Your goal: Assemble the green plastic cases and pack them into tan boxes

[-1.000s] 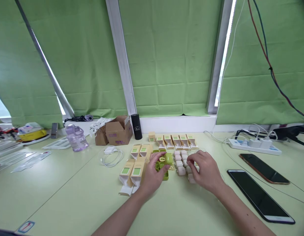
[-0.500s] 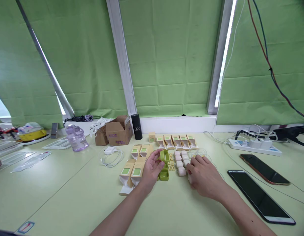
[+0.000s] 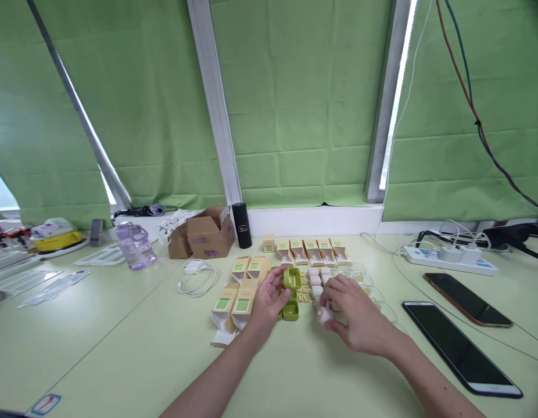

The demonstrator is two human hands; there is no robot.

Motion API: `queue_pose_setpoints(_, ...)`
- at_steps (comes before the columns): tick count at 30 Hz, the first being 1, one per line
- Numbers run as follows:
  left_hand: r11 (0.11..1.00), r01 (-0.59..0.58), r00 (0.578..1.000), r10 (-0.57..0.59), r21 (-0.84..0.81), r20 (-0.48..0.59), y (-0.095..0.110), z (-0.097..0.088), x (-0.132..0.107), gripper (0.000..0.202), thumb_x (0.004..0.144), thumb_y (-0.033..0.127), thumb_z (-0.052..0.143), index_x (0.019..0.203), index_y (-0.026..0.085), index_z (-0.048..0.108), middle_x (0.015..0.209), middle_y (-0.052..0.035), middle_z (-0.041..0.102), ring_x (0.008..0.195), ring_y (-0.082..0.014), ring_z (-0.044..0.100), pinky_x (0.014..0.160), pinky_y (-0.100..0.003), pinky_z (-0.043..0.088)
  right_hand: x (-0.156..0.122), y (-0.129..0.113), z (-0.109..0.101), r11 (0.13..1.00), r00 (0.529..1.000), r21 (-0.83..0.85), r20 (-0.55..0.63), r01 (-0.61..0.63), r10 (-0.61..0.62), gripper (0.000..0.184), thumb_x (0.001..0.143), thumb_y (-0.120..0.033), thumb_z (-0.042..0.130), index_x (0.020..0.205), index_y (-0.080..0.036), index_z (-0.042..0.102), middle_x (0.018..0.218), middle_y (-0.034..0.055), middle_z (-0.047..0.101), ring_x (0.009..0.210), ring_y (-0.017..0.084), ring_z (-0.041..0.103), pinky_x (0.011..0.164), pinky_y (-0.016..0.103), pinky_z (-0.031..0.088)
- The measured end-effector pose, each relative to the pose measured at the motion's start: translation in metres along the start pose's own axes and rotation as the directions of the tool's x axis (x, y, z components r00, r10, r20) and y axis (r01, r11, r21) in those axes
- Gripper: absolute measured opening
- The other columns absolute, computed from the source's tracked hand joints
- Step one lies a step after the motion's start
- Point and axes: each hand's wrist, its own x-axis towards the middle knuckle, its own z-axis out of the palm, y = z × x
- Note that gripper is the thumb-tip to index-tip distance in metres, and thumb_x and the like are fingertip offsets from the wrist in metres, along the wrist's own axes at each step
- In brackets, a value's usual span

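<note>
My left hand is closed on a small green square cup, its hollow side facing me. Below it, more green cups sit on the table, partly behind my fingers. A pale pinkish rounded block is pinched between the thumb and fingers of my right hand. Rows of similar pale blocks lie just beyond, some covered by that hand. Small yellow pieces lie between the cups and the blocks. Clear round plastic pieces are partly hidden behind my right hand.
Small open cartons stand left of my left hand, with a row of more cartons behind. Farther back are a cardboard box, a black bottle and a purple jug. Two phones and a power strip lie right.
My right hand has moved slightly left and toward me, bringing a pale block out from the rows. The green cup in my left hand has shifted slightly right.
</note>
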Motion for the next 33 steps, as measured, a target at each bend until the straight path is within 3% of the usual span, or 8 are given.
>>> queue_pose_setpoints(2, 1.000, -0.002, 1.000, 0.002, 0.007, -0.005, 0.001, 0.001, 0.000, 0.070, 0.079, 0.048, 0.090, 0.136, 0.021, 0.059, 0.138, -0.0152, 0.067, 0.128, -0.0302, 0.065, 0.109, -0.045, 0.052, 0.003, -0.003, 0.004, 0.967, 0.999, 0.254, -0.032, -0.027, 0.036, 0.012, 0.085, -0.023, 0.068, 0.097, -0.023, 0.065, 0.102, 0.0056, 0.064, 0.098, 0.026, 0.057, 0.084, 0.039, 0.044)
queue_pose_setpoints(4, 1.000, -0.006, 1.000, 0.006, 0.021, -0.007, 0.002, 0.001, 0.000, 0.073, 0.078, 0.049, 0.091, 0.136, 0.020, 0.059, 0.140, -0.0162, 0.066, 0.129, -0.0316, 0.064, 0.108, -0.046, 0.052, 0.006, -0.004, 0.013, 0.855, 0.993, 0.517, -0.078, -0.032, 0.085, 0.014, 0.091, -0.036, 0.068, 0.097, -0.024, 0.066, 0.100, 0.0049, 0.063, 0.096, 0.025, 0.058, 0.082, 0.037, 0.045)
queue_pose_setpoints(6, 0.999, -0.013, 1.000, 0.013, 0.039, -0.007, 0.002, 0.001, 0.000, 0.073, 0.077, 0.050, 0.091, 0.136, 0.021, 0.059, 0.141, -0.0169, 0.066, 0.131, -0.0330, 0.062, 0.106, -0.046, 0.053, 0.009, -0.005, 0.025, 0.680, 0.978, 0.733, -0.115, -0.034, 0.173, 0.030, 0.091, -0.053, 0.070, 0.097, -0.023, 0.068, 0.093, 0.0036, 0.062, 0.085, 0.022, 0.057, 0.074, 0.033, 0.044)
queue_pose_setpoints(8, 0.999, -0.022, 1.000, 0.022, 0.049, -0.005, 0.002, 0.001, 0.000, 0.072, 0.077, 0.050, 0.091, 0.135, 0.021, 0.060, 0.141, -0.0166, 0.066, 0.133, -0.0336, 0.061, 0.106, -0.046, 0.053, 0.011, -0.005, 0.035, 0.465, 0.955, 0.883, -0.074, -0.071, 0.287, 0.041, 0.087, -0.061, 0.074, 0.100, -0.022, 0.070, 0.088, 0.0028, 0.063, 0.078, 0.020, 0.056, 0.069, 0.031, 0.042)
queue_pose_setpoints(12, 0.997, -0.029, 1.000, 0.030, 0.069, -0.003, 0.000, -0.001, 0.000, 0.069, 0.078, 0.049, 0.090, 0.134, 0.022, 0.060, 0.138, -0.0159, 0.068, 0.131, -0.0335, 0.062, 0.105, -0.047, 0.052, 0.014, -0.006, 0.045, 0.141, 0.917, 0.989, -0.014, -0.046, 0.399, 0.045, 0.078, -0.058, 0.087, 0.101, -0.021, 0.074, 0.084, 0.0021, 0.064, 0.071, 0.017, 0.054, 0.068, 0.031, 0.044)
queue_pose_setpoints(16, 0.995, -0.037, 0.999, 0.037, 0.098, 0.005, -0.004, -0.002, 0.001, 0.068, 0.079, 0.050, 0.089, 0.134, 0.021, 0.061, 0.135, -0.0165, 0.068, 0.129, -0.0340, 0.063, 0.100, -0.045, 0.054, 0.017, -0.008, 0.043, -0.066, 0.908, 0.997, 0.051, -0.026, 0.416, 0.042, 0.074, -0.052, 0.092, 0.098, -0.021, 0.076, 0.088, 0.0046, 0.069, 0.072, 0.018, 0.059, 0.066, 0.032, 0.048)
queue_pose_setpoints(23, 0.989, -0.054, 0.998, 0.049, 0.137, 0.037, -0.006, -0.004, 0.000, 0.066, 0.082, 0.049, 0.087, 0.135, 0.020, 0.060, 0.140, -0.0176, 0.065, 0.126, -0.0332, 0.064, 0.101, -0.044, 0.053, 0.017, -0.010, 0.046, -0.219, 0.886, 0.974, 0.149, -0.055, 0.440, 0.049, 0.064, -0.042, 0.100, 0.099, -0.022, 0.071, 0.094, 0.0084, 0.079, 0.088, 0.026, 0.073, 0.075, 0.036, 0.054)
queue_pose_setpoints(33, 0.980, -0.050, 0.998, 0.040, 0.192, 0.055, -0.002, -0.003, -0.002, 0.065, 0.083, 0.050, 0.085, 0.136, 0.022, 0.061, 0.141, -0.0165, 0.064, 0.132, -0.0344, 0.061, 0.105, -0.046, 0.052, 0.015, -0.012, 0.050, -0.126, 0.888, 0.989, 0.120, -0.071, 0.444, 0.055, 0.064, -0.041, 0.100, 0.102, -0.024, 0.065, 0.088, 0.0024, 0.073, 0.078, 0.021, 0.069, 0.070, 0.034, 0.054)
